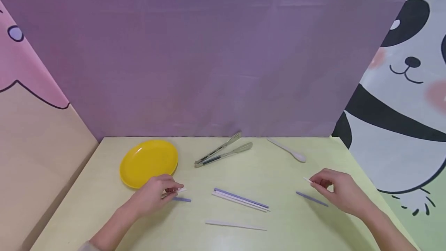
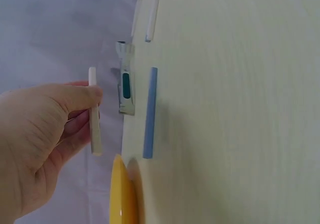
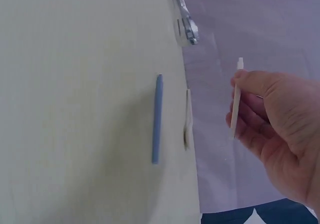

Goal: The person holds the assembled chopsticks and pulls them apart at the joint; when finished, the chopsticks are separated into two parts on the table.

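White stick in each hand, blue ones lying just below [both pinched, head-cam view].
Clock's centred on the side-by-side blue and pale sticks (image 1: 241,200) mid-table: left hand (image 1: 156,193) is at 9, thumb and fingers pinching a short white stick (image 2: 95,119), and right hand (image 1: 338,189) is at 3, same narrow pinch on a slim white stick (image 3: 237,104). Both are held up off the tabletop (image 1: 278,181). Left blue stick (image 1: 182,199) lies at about 4 o'clock from the left hand, right blue stick (image 1: 311,199) at about 8 from the right one. Back to the main clock: lone pale stick (image 1: 236,226) at 6, yellow plate (image 1: 150,158) around 10, metal tongs (image 1: 217,159) lying spread near 11 to 12, pale spoon (image 1: 296,155) around 2.
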A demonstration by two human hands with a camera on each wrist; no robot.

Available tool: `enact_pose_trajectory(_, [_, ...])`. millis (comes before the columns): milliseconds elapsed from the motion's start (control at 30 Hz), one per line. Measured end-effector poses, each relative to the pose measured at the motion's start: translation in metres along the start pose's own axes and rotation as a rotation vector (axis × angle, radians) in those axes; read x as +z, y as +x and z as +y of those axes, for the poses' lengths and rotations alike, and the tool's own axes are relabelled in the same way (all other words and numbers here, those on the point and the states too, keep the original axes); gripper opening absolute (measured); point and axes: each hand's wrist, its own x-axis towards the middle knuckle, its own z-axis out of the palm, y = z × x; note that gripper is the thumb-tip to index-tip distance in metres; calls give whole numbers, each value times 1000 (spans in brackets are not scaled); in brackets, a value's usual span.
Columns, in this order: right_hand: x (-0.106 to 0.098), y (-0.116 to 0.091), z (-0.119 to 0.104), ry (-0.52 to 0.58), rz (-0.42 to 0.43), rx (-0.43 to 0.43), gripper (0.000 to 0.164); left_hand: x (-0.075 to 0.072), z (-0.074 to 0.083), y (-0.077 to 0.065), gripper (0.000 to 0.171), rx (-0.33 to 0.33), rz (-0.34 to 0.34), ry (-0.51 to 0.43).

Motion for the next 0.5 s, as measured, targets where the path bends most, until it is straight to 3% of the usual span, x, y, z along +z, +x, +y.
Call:
enact_pose_trajectory(267, [11, -8, 5, 15, -83, -1, 27, 7, -1, -2, 14, -27, -117, -65])
enact_pose_trajectory(500, [25, -14, 8, 9, -135, -4, 29, 16, -5, -3, 13, -23, -180, -38])
